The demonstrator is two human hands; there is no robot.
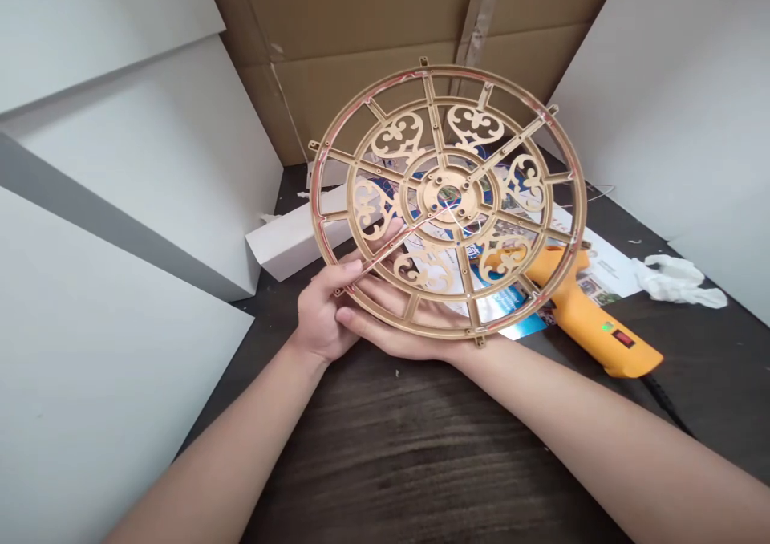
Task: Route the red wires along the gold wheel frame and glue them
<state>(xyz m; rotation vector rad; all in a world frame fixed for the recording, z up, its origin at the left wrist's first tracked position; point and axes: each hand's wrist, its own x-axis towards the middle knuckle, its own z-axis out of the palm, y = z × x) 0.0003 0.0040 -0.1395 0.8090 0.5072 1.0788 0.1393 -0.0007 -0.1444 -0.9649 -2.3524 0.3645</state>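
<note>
**As a gilded fretwork wheel (428,193) is held up high, the bench (385,456) lies well below it**

And here's the wheel, tipped toward the camera between both hands, the step in hand looking like a two-handed hold on the finished frame. The left hand (322,319) grips the lower left rim (314,199), its fingers (349,275) wrapped over a spoke, while the open right hand (409,343) lies palm up beneath the lower edge, right beside the left. Thin red lines (559,199) run along the rim, possibly glue, though it's hard to say from here. The thin fretwork calls for both hands to stay on any move. Watch the right edge: it overhangs an orange power tool (601,327) and a printed leaflet (607,275), with crumpled white cloth (674,279) beyond. A white box (289,243) sits behind the left side, so the widest room lies toward the body, over dark wood.
</note>
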